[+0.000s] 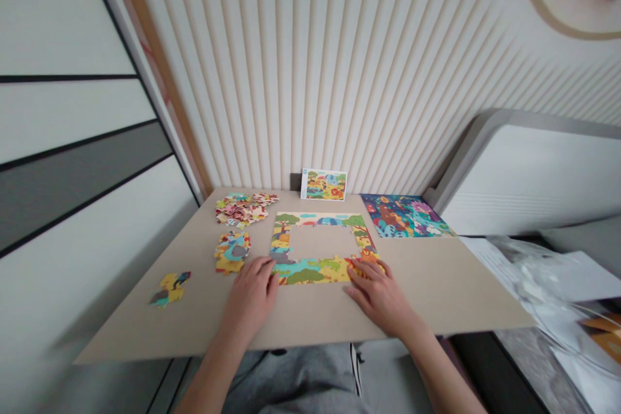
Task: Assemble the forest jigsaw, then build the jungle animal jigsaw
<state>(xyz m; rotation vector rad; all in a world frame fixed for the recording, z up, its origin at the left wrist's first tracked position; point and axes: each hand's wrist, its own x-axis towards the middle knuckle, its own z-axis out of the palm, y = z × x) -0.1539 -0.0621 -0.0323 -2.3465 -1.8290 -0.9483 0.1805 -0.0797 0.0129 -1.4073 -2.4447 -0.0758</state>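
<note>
A jigsaw puzzle border (308, 273) lies flat on the table, joined into a rectangle around a bare middle. My left hand (253, 284) rests at its lower left corner, fingers extended and fingertips at the edge. Over the lower right corner lies my right hand (377, 286), fingers spread flat and hiding part of the lion pieces there. Neither hand grips anything. Left of the border are a partly joined cluster of puzzle pieces (233, 251) with a blue elephant and, nearer the front, a small joined group of pieces (171, 289).
A heap of loose puzzle pieces (241, 210) lies at the table's back left. Against the ribbed wall stands a picture card (326, 185) showing the animal scene. A dark, colourful finished puzzle (406, 216) lies back right. Plastic wrapping (538, 272) lies beyond the table's right edge.
</note>
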